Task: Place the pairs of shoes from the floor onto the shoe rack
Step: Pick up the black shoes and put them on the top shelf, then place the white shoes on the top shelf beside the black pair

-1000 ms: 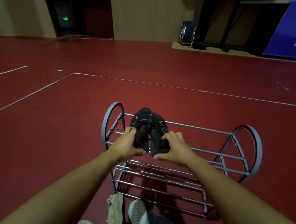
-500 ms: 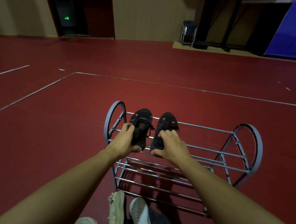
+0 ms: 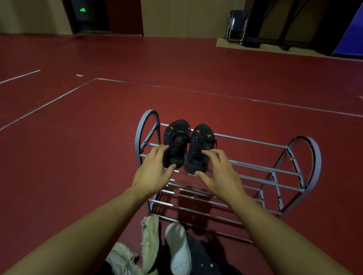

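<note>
A pair of black shoes with orange marks stands side by side on the top tier of the grey metal shoe rack, at its left end. The left shoe and the right shoe point away from me. My left hand is just off the left shoe's heel, fingers spread and relaxed, the thumb near the heel. My right hand hovers the same way at the right shoe's heel. Neither hand grips anything.
On the red floor in front of the rack lie pale green shoes, a shoe showing its white sole and dark shoes. The rack's lower tiers and right half hold nothing. A folded chair stands far back.
Both hands have let go of the black shoes and drawn back a little toward me. The shoes now rest together on the top tier.
</note>
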`<action>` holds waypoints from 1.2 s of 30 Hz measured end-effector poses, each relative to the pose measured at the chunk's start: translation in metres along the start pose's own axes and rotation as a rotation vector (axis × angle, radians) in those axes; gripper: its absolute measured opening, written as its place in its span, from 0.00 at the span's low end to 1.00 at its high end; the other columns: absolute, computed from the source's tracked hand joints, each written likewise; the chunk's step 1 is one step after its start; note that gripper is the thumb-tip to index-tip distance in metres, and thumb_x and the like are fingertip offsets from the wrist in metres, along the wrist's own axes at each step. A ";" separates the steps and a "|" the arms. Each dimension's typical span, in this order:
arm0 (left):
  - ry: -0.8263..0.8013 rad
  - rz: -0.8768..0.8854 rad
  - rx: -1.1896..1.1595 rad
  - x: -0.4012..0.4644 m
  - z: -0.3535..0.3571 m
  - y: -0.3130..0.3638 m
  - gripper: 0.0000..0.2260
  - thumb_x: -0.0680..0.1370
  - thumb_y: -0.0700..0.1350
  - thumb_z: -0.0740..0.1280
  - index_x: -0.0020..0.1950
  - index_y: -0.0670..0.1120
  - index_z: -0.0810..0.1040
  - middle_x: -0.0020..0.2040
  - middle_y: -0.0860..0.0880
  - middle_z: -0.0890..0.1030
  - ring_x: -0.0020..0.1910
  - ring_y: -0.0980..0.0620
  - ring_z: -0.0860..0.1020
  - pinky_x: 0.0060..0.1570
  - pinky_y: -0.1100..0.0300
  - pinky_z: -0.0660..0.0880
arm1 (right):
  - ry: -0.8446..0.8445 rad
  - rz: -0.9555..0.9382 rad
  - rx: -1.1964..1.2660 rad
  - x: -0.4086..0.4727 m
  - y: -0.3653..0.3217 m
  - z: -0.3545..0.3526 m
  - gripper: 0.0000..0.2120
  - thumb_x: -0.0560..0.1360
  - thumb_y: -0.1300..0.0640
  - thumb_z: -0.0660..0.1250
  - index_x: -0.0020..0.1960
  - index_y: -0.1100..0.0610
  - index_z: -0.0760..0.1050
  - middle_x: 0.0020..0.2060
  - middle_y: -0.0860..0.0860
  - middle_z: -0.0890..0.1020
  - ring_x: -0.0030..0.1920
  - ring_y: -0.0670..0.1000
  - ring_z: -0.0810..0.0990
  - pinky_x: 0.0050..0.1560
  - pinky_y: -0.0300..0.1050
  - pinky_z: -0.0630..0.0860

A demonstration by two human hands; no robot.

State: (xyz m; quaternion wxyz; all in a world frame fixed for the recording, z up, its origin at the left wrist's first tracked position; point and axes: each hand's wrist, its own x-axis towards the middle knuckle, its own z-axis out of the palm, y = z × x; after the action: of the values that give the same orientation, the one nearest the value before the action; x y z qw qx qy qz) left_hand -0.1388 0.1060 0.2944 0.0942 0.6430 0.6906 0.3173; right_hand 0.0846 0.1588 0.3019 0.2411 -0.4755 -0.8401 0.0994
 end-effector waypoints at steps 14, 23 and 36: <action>-0.743 -0.355 0.044 -0.162 0.144 -0.085 0.17 0.78 0.56 0.67 0.61 0.46 0.77 0.56 0.49 0.81 0.53 0.48 0.79 0.52 0.57 0.74 | -0.715 0.252 0.023 -0.173 0.067 0.142 0.24 0.78 0.41 0.64 0.71 0.48 0.68 0.66 0.49 0.73 0.66 0.54 0.74 0.61 0.49 0.72; -0.802 -0.766 -0.179 -0.175 0.274 -0.130 0.33 0.69 0.64 0.74 0.63 0.43 0.70 0.57 0.44 0.80 0.55 0.46 0.79 0.59 0.49 0.75 | -0.814 0.462 0.239 -0.204 0.110 0.242 0.22 0.77 0.46 0.67 0.68 0.52 0.71 0.62 0.54 0.76 0.61 0.55 0.77 0.61 0.50 0.73; -0.714 -1.129 -0.333 -0.169 0.324 -0.142 0.32 0.62 0.65 0.75 0.51 0.39 0.81 0.40 0.46 0.82 0.36 0.49 0.79 0.34 0.62 0.71 | -0.684 0.810 0.522 -0.218 0.144 0.263 0.16 0.81 0.51 0.63 0.68 0.51 0.71 0.62 0.53 0.78 0.59 0.53 0.78 0.60 0.48 0.74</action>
State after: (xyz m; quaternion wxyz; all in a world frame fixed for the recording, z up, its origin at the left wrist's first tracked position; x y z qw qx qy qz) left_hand -0.0556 0.0527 -0.0849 0.5645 0.2270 0.7885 0.0903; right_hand 0.1553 0.0671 -0.0501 0.0083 -0.6242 -0.5696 0.5347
